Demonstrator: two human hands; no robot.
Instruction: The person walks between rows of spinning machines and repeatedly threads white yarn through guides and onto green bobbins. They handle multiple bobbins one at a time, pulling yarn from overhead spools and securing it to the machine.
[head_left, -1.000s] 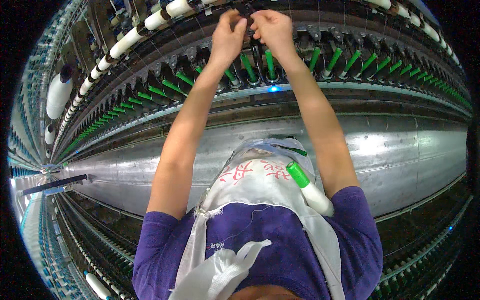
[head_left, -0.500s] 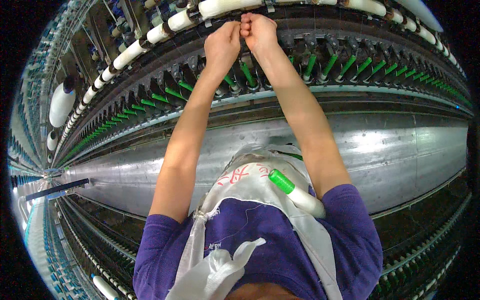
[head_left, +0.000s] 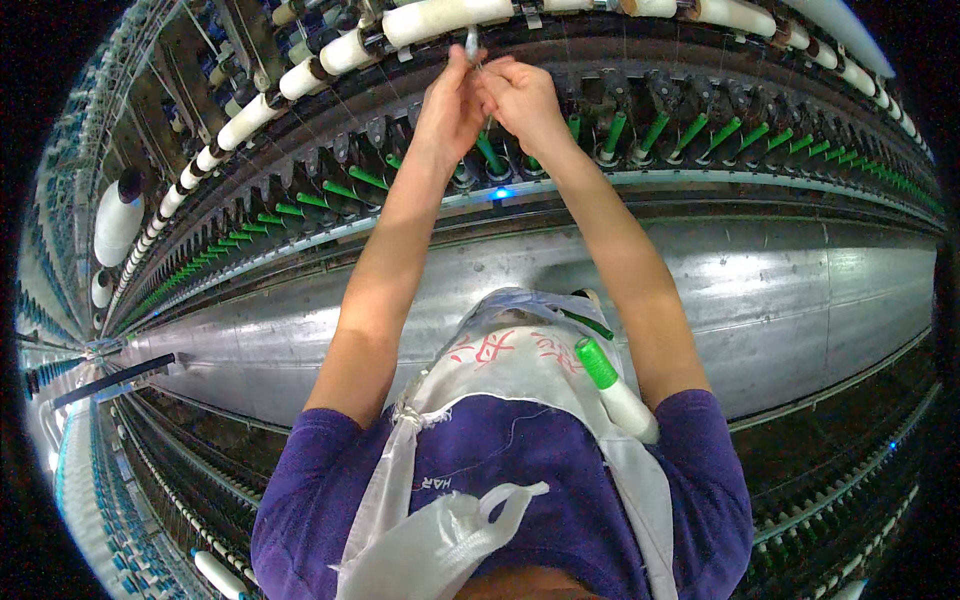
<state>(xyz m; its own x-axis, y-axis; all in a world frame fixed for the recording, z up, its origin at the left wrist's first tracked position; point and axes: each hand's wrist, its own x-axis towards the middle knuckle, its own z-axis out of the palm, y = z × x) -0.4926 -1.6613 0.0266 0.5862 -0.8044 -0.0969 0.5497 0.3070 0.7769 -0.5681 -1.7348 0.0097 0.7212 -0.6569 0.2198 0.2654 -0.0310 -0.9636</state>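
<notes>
My two hands meet just below the white rollers of a spinning frame, arms stretched forward. A white wisp of fibre (head_left: 472, 44) stands up from the fingertips of my left hand (head_left: 452, 112), which is closed on its lower end. My right hand (head_left: 522, 100) is closed in a pinch against the left fingers; what lies in it is too small to make out. Above them runs a thick white roller (head_left: 447, 20). Below and between my wrists stands a green spindle tube (head_left: 489, 153), partly hidden by my hands.
Rows of green tubes (head_left: 655, 133) stretch away on both sides behind a pale rail (head_left: 760, 179). A blue light (head_left: 500, 194) glows on the rail. A green-and-white bobbin (head_left: 620, 393) sticks out of my white apron (head_left: 540, 375). White bobbins (head_left: 120, 222) hang at left.
Both hands have come slightly down and nearer, away from the roller. The white wisp now shows above the fingers. A blue light shows on the rail below my hands.
</notes>
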